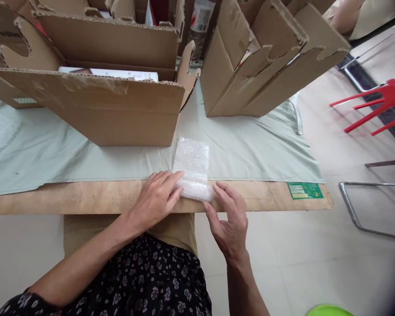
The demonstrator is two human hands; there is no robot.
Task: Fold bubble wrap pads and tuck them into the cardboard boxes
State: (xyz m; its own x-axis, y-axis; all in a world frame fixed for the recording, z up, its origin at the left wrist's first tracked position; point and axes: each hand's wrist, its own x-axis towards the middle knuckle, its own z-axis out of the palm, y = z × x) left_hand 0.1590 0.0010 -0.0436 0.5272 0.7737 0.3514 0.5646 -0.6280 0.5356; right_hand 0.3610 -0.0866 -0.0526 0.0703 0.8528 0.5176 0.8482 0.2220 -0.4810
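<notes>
A strip of clear bubble wrap [192, 156] lies across the edge of the cloth, its near end folded over into a thick flat roll at the table's front edge. My left hand [155, 198] grips the roll's left end, fingers on top and thumb along the near side. At the right end, my right hand [228, 217] pinches the roll's corner between thumb and fingers. Whether anything is wrapped inside the folded part, I cannot tell.
Behind the wrap stands an open cardboard box [131, 112] with a white box [125, 74] inside. Another carton [224, 74] is to its right, near a plastic bottle [200, 22]. A green card [305, 190] lies on the wooden edge. A red stool [393, 94] stands beyond.
</notes>
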